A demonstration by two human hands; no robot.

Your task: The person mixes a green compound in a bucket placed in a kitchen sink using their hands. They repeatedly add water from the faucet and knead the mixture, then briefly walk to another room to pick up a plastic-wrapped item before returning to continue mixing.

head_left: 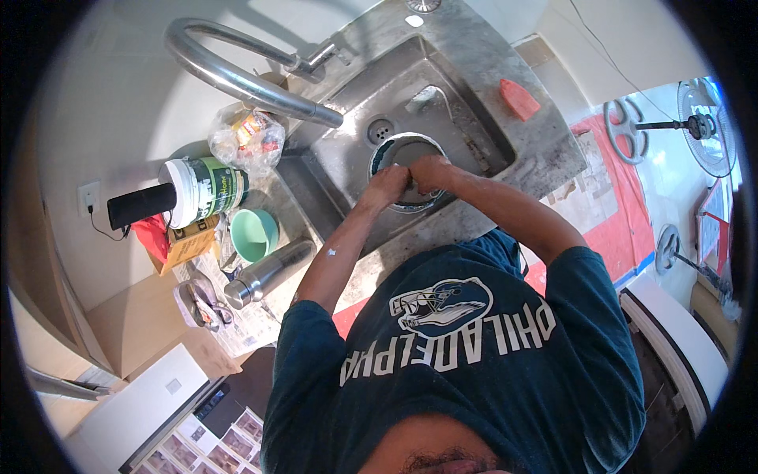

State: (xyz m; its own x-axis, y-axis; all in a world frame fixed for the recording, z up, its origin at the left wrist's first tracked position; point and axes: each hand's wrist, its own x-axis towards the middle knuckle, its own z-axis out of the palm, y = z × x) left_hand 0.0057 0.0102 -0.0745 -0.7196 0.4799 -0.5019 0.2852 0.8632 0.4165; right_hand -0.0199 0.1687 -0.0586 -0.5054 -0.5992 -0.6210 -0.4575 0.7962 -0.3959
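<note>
In the head view a round pot or bucket (407, 144) with a pale, dark-flecked rim and greyish inside stands in the steel sink (316, 189), below the drain. Both hands are closed at its near half, close together. My left hand (389, 185) is at the left of the rim, my right hand (429, 173) at the right, knuckles up. What their fingers hold is hidden. The curved steel faucet (237, 91) arches over the sink's upper left.
On the left counter are a crumpled plastic bag (245, 138), white-and-green tub (197, 189), black device (140, 207), green bowl (253, 235) and steel bottle (268, 272). A red wedge-shaped object (519, 99) lies on the right rim. Gym weights and bars (703, 126) are at far right.
</note>
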